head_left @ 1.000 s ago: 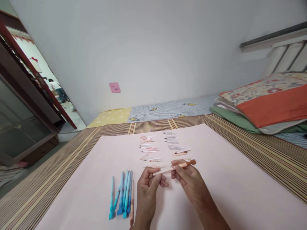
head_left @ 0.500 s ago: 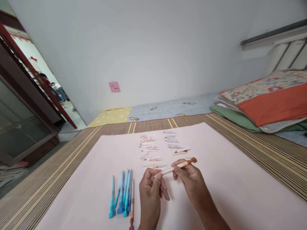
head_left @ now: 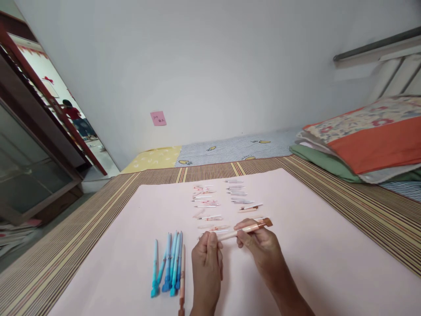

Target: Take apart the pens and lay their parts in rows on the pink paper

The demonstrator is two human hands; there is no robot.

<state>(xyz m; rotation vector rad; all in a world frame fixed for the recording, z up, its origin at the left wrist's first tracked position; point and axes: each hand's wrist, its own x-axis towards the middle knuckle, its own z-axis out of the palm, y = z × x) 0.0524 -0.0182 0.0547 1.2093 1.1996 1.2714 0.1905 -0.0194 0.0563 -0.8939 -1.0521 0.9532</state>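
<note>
A peach pen (head_left: 247,229) with a brown end is held above the pale pink sheet (head_left: 315,245). My right hand (head_left: 259,242) pinches its middle, the brown end pointing up to the right. At the pen's lower left end, my left hand (head_left: 208,259) has its fingers closed round the tip, which they hide. Left of that hand lie several blue pens (head_left: 173,263), side by side, with another peach pen (head_left: 182,276) along their right side. Beyond my hands, clear pen parts and refills (head_left: 207,202) lie in one column, with more pen parts (head_left: 237,193) in a second column.
A striped mat (head_left: 108,210) spreads under the sheet. Folded bedding (head_left: 375,140) is piled at the right. On the white wall is a pink note (head_left: 158,118). Through the doorway at the left, a person in red (head_left: 73,113) is visible in another room.
My left fingers have closed further over the pen's tip, where thumb and fingers were more spread. The view has shifted slightly. The person in the doorway shows more fully.
</note>
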